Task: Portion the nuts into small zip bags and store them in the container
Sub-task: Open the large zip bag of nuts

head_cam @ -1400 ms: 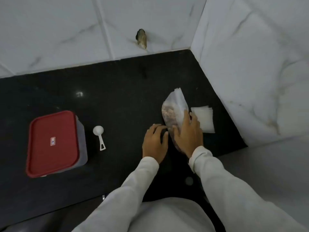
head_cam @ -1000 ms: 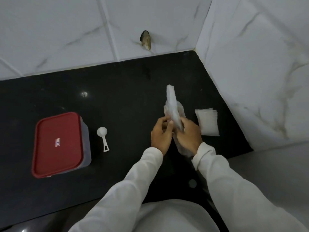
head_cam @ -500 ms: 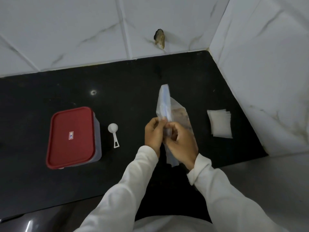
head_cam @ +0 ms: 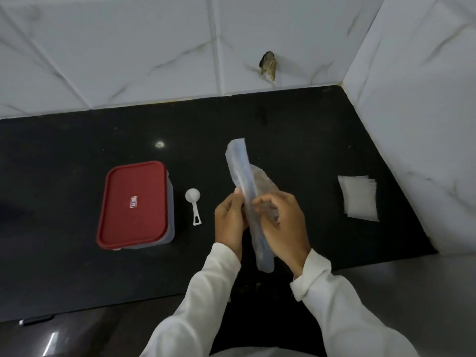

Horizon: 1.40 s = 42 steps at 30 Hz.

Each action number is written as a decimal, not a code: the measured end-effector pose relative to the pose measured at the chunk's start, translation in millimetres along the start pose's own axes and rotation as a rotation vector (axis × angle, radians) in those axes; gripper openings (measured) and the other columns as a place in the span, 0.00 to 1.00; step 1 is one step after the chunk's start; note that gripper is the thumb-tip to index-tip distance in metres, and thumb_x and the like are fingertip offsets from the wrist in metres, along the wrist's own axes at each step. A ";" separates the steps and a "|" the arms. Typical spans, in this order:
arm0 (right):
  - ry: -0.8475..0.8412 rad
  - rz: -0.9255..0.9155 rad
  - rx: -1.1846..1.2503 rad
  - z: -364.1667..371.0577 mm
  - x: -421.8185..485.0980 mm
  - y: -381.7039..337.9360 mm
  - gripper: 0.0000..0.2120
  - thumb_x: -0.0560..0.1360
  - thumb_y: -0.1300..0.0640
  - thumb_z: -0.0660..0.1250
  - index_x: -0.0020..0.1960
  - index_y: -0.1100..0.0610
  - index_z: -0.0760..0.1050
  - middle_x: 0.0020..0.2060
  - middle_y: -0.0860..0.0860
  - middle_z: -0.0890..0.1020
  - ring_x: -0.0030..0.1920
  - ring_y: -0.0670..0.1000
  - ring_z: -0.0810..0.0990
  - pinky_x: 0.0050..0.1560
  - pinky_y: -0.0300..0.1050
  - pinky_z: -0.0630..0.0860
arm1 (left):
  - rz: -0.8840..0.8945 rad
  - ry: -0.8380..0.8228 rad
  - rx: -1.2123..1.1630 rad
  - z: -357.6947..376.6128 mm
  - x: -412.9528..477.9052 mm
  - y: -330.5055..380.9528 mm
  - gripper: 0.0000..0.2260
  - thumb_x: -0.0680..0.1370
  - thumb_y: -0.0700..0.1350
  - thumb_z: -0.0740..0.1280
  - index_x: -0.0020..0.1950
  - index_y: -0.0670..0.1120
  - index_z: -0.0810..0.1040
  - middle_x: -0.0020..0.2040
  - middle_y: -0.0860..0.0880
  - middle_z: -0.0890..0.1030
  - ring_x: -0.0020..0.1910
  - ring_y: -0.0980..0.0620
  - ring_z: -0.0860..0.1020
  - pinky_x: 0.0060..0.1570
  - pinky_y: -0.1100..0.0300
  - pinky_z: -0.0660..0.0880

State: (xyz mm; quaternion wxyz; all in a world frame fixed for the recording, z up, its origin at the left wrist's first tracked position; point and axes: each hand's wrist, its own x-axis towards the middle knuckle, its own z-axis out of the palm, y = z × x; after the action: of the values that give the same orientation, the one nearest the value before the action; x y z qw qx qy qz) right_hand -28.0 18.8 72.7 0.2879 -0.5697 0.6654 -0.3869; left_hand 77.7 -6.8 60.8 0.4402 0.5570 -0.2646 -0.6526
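A large clear zip bag of brown nuts (head_cam: 240,166) is held above the black counter (head_cam: 296,140), its blue zip strip facing me. My left hand (head_cam: 229,219) pinches the bag's top edge from the left. My right hand (head_cam: 283,222) pinches the same edge from the right, fingers curled over the plastic. A clear container with a red lid (head_cam: 134,203) stands shut at the left. A white scoop (head_cam: 193,204) lies beside it. A stack of small empty zip bags (head_cam: 358,199) lies at the right.
White marble tile walls close off the back and the right of the counter. A chipped hole (head_cam: 268,63) marks the back wall. The counter's front edge runs just below my wrists.
The nut bag was lifted off the counter and turned edge-up. Both hands moved from its side to its top zip edge. The view shifted, so everything sits further right.
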 end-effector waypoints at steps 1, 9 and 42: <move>-0.011 0.047 0.012 1.8 -0.5 1.6 0.09 0.74 0.62 0.68 0.52 0.54 0.80 0.48 0.50 0.80 0.49 0.51 0.79 0.52 0.53 0.77 | -0.005 -0.029 0.000 -1.9 -1.8 0.9 0.24 0.78 0.57 0.63 0.49 0.33 0.75 0.44 0.39 0.77 0.44 0.42 0.76 0.52 0.44 0.76; 0.004 0.214 -0.029 13.2 18.6 0.6 0.18 0.74 0.55 0.71 0.62 0.58 0.75 0.57 0.54 0.77 0.55 0.53 0.77 0.58 0.52 0.75 | 0.059 -0.052 0.020 5.8 9.3 -6.1 0.13 0.79 0.52 0.65 0.43 0.45 0.82 0.46 0.38 0.80 0.45 0.45 0.80 0.50 0.50 0.78; 0.300 -0.421 -0.042 41.2 6.0 60.2 0.06 0.67 0.60 0.77 0.40 0.54 0.80 0.28 0.47 0.79 0.29 0.41 0.78 0.32 0.29 0.73 | 0.832 -0.089 0.002 -16.8 62.1 -67.6 0.05 0.78 0.44 0.70 0.48 0.43 0.79 0.40 0.44 0.83 0.38 0.50 0.80 0.39 0.55 0.78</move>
State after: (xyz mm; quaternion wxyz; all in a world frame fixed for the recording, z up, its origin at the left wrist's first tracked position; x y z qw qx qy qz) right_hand -27.3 8.4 0.2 0.0874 -0.6376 0.5754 -0.5047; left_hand 75.5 -26.4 -30.4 0.6541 0.3741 -0.4864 -0.4423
